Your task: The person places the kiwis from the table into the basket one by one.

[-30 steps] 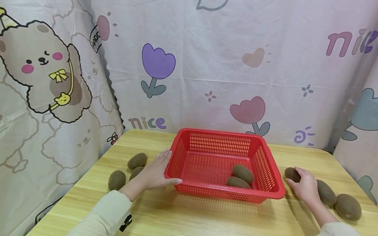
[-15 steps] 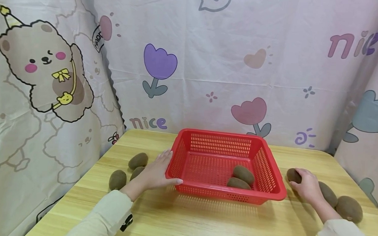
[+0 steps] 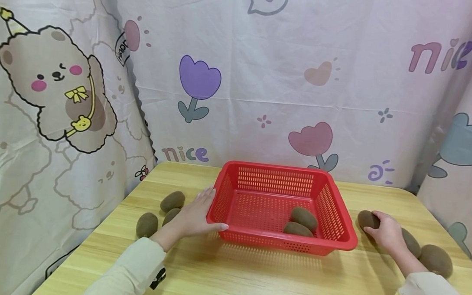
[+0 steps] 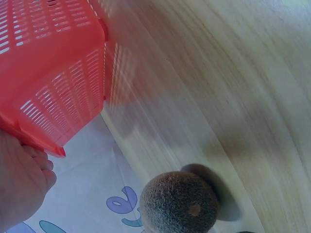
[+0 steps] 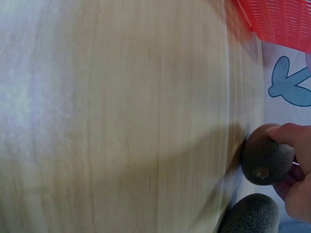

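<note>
My left hand (image 3: 194,215) holds the left front corner of a red plastic basket (image 3: 281,240), thumb along the near rim and fingers at the left side. Two brown kiwis lie inside the basket, one kiwi (image 3: 304,218) behind another kiwi (image 3: 297,229). Right of the basket, my right hand (image 3: 387,231) pinches a kiwi (image 3: 367,220) between thumb and fingers. In the right wrist view, this kiwi (image 5: 265,158) appears at or just above the tabletop; contact is hard to tell. Behind that hand lie a partly hidden kiwi (image 3: 411,243) and a larger-looking kiwi (image 3: 436,260).
Left of the basket lie a kiwi (image 3: 173,201), a kiwi (image 3: 146,225) and a kiwi (image 3: 170,216) half hidden by my left hand. Everything stands on a wooden table (image 3: 255,278). A printed curtain (image 3: 262,79) hangs along its back and sides.
My right hand has shifted slightly, with its fingers now settled at the right side of the pinched kiwi. The view has turned a little. My left hand and the basket stay put.
</note>
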`<state>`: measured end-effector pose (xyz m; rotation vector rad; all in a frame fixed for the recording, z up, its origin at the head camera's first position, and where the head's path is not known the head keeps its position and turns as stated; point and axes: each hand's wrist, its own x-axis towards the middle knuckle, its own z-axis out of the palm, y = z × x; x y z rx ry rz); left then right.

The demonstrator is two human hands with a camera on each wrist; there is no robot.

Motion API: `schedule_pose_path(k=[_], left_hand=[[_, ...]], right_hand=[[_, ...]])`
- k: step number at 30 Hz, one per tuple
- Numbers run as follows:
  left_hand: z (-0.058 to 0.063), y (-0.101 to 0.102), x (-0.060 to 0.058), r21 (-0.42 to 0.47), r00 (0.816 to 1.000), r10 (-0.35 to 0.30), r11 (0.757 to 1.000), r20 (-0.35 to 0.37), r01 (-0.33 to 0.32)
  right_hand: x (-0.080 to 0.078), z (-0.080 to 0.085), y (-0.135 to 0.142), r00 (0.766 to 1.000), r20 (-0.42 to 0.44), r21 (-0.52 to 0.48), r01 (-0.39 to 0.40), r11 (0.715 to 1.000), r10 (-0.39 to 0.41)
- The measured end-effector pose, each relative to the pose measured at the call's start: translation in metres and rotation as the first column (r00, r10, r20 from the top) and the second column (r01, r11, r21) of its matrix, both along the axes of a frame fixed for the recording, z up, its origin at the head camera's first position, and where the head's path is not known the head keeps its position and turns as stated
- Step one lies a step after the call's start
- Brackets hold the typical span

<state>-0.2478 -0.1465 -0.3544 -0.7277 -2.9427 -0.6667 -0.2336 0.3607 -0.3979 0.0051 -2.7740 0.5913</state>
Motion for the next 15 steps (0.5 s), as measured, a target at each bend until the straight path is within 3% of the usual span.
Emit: schedule_pose_path(k=[4,15], left_hand=[[-0.0006,-0.0003,-0.0001,0.003,1.000,-0.003,1.000,-0.005,0.003],[0.0003,0.0007,0.0003,-0.004,1.000,0.005,1.000,0.010,-0.005]], right_hand=[[-0.0012,0.0011,0.0006,0.999,0.046,-0.011,0.006,1.000,-0.006],[0.0007,0.0071,-0.0011,0.999,0.027,-0.065,0.026,0.998,-0.025]])
